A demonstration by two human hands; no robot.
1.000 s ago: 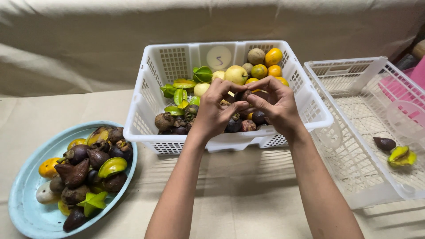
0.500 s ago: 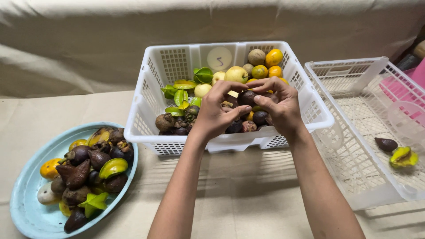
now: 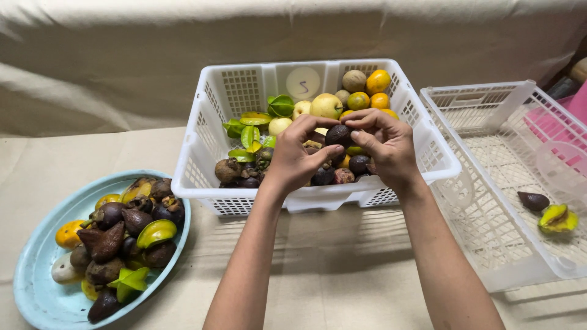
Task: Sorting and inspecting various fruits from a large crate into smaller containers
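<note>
My left hand and my right hand meet over the white slotted basket and together pinch one dark round fruit between their fingertips. Below them the basket holds several fruits: dark purple ones, brown scaly ones, green star fruit slices, pale yellow round ones and orange ones.
A light blue oval plate at the left carries dark scaly fruit, green star fruit and an orange fruit. A second white basket at the right holds one dark fruit and a yellow-green piece. Beige cloth covers the table.
Both hands have risen slightly out of the basket with the dark fruit, which now shows clearly between the fingertips.
</note>
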